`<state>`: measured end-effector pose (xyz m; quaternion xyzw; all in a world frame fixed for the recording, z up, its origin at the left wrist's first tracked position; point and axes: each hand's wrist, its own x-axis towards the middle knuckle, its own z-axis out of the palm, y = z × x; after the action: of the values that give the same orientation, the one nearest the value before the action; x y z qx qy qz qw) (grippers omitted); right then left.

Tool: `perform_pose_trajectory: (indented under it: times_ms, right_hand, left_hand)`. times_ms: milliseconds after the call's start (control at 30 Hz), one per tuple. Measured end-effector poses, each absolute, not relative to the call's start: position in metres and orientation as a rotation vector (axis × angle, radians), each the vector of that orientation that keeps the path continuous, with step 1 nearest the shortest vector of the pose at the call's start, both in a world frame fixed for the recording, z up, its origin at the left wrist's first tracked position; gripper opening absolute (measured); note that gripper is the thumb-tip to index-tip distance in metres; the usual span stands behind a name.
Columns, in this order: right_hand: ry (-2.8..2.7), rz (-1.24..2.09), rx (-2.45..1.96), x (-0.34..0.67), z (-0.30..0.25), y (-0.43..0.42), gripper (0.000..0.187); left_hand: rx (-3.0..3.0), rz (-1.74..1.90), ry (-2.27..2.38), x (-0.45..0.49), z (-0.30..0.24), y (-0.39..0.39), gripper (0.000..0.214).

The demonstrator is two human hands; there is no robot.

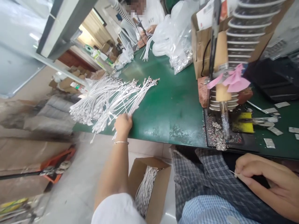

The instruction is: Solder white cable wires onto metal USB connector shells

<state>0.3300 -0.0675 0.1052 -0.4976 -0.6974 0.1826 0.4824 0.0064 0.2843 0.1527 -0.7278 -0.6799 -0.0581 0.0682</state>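
Observation:
Near the front edge of the green table, my left hand is closed around the lower part of a bundle of white cables. The cables' connector ends fan out toward the back right. Just left of it lies a large heap of similar white cables, some bundled. My right hand is over my lap at the lower right, thumb and fingertips pinching a thin white strand. Most of that strand is hidden or too fine to follow.
A soldering iron with a pink ribbon points down over solder crumbs at the right. Tweezers and a yellow sponge lie beside it. On the floor stands a cardboard box of cables. Across the table another person handles cables.

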Motion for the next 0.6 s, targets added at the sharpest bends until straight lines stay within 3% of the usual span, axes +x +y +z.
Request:
perform_pose_trajectory:
  times_ms: [200,433,600]
  right_hand:
    - [-1.697,0.448,-1.231,0.328,0.105,-0.069,0.021]
    - [-1.656,0.54,-1.237,0.328,0.109,-0.067,0.021]
    - [-1.585,0.573,-1.265,0.323,0.106,-0.07,0.012]
  left_hand:
    - [-2.186,-0.467,-1.976,0.005,0.171,0.297,0.018]
    - [-2.165,-0.887,-1.912,0.007,0.237,0.317,0.012]
    - [-2.259,-0.881,-1.977,0.012,0.253,0.312,0.016]
